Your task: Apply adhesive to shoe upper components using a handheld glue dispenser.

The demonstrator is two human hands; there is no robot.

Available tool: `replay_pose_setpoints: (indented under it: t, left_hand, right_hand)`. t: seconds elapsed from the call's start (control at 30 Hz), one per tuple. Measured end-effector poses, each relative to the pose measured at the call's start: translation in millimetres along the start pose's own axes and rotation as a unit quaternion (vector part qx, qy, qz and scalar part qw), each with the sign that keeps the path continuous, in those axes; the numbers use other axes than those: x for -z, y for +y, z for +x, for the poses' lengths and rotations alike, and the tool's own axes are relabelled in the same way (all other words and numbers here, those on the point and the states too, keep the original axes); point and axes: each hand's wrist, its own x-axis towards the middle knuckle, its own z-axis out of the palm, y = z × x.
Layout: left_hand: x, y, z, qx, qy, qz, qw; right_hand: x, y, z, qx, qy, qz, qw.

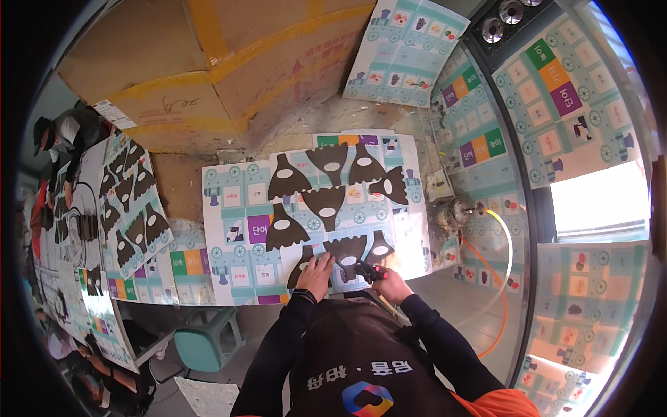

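Observation:
My left hand (pixel 316 276) rests with its fingers stretched out on the near edge of the work sheet. Its fingertips touch between a dark flared cut-out (pixel 301 268) and another scalloped dark cut-out (pixel 345 251) with a pale oval on it. In my right hand (pixel 393 286) is a black-and-red spray gun (pixel 372 272), its nozzle end over the lower part of that second cut-out. To its right lies one more dark cut-out (pixel 379 244). Farther back, several similar pieces are spread out, among them a central cut-out (pixel 324 206). The fingers round the gun are partly hidden.
Large cardboard boxes (pixel 278 62) stand behind the table. On the right, a metal pot (pixel 455 213) has yellow and orange hoses (pixel 506 267) looping down. A green stool (pixel 201 345) stands at the front left. People (pixel 69 132) work at the far left beside more cut-outs (pixel 132 201).

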Motion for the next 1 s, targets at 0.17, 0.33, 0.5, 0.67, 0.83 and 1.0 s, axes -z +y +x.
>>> replay_pose_setpoints:
  t: [0.17,0.33,0.5,0.67,0.83,1.0]
  left_hand:
    - [0.0,0.2,0.4,0.002,0.0,-0.001,1.0]
    - [4.0,3.8,1.2,0.007,-0.008,-0.001,1.0]
    - [2.7,5.2,2.6,0.02,-0.017,-0.029,0.999]
    - [0.8,5.1,0.8,0.013,-0.004,0.003,1.0]
    - [2.1,10.6,1.4,0.029,-0.005,0.003,1.0]
    - [0.2,14.5,2.2,0.043,-0.01,0.017,0.999]
  right_hand:
    - [15.1,-19.5,-0.9,-0.07,-0.046,-0.005,0.997]
    - [9.3,-19.3,-0.6,-0.03,-0.039,-0.005,0.999]
    - [18.0,-14.3,-6.3,-0.05,0.015,-0.028,0.998]
    - [21.7,-21.9,-9.5,-0.04,-0.089,0.014,0.995]
    - [30.4,-10.3,-2.6,-0.032,-0.006,-0.017,0.999]
    - [35.6,-13.9,-1.9,-0.022,-0.065,-0.053,0.996]
